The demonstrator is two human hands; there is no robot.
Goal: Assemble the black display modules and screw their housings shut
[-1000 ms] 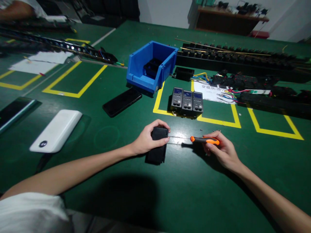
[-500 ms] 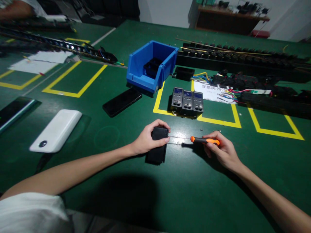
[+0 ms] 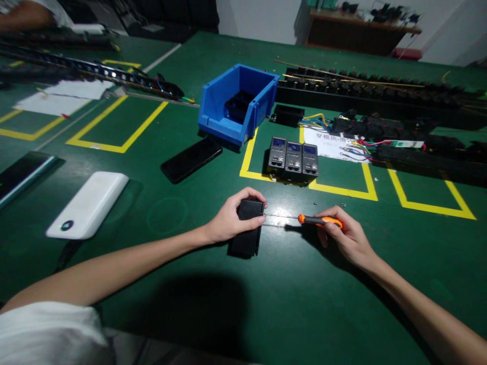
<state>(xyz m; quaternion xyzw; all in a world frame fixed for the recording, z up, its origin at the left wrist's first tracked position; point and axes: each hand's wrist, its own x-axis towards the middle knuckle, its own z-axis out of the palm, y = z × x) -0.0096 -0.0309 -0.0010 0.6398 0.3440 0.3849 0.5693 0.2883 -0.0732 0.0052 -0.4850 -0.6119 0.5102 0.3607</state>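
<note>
A black box-shaped module (image 3: 245,241) rests on the green table, and my left hand (image 3: 234,218) is wrapped round its upper part. Fingers of my right hand (image 3: 342,230) grip the orange and black handle of a screwdriver (image 3: 314,220). Its thin shaft points left and meets the module's right edge beside my left thumb; the tip is too small to make out. Small screws (image 3: 343,205) lie just beyond my right hand. Three grey modules (image 3: 293,157) with small displays stand side by side behind the hands.
A blue bin (image 3: 224,126) with black parts stands at the back, a black phone (image 3: 191,159) before it. A white power bank (image 3: 89,205) and another phone (image 3: 25,175) lie left. Wired black assemblies (image 3: 380,96) fill the back right. A person's arm (image 3: 26,19) shows far left.
The fingers of my right hand have shifted slightly on the screwdriver handle. My left hand and the module have stayed in place.
</note>
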